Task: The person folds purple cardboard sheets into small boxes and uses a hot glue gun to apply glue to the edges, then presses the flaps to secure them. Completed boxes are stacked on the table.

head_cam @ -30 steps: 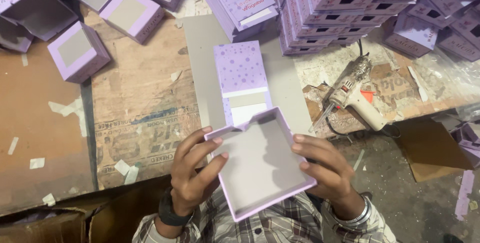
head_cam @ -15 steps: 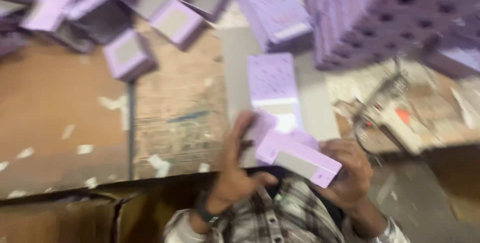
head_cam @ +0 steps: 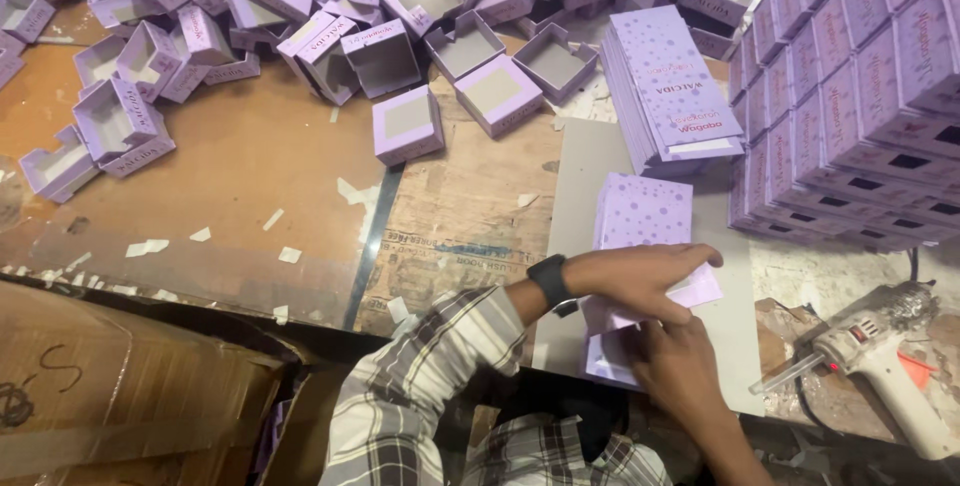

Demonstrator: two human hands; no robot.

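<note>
- left hand (head_cam: 640,281) lies flat, fingers together, pressing on the lilac box (head_cam: 640,321) on the grey board (head_cam: 585,176).
- right hand (head_cam: 680,366) holds the box's near side; its grip is hidden, so i cannot tell.
- dotted lilac cover (head_cam: 645,211) at 12 o'clock, touching the box.
- glue gun (head_cam: 880,366) at 3 o'clock, apart.
- stacked finished boxes (head_cam: 860,96) at 1 o'clock.
- heap of open trays (head_cam: 300,26) at 10 o'clock.

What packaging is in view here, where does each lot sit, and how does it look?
Open box trays: heaped upper left, lilac, grey inside.
Flat covers: stacked top centre, lilac, dotted.
Finished boxes: rows at right, lilac.
Box in work: under left hand and right hand, on grey board.
</note>
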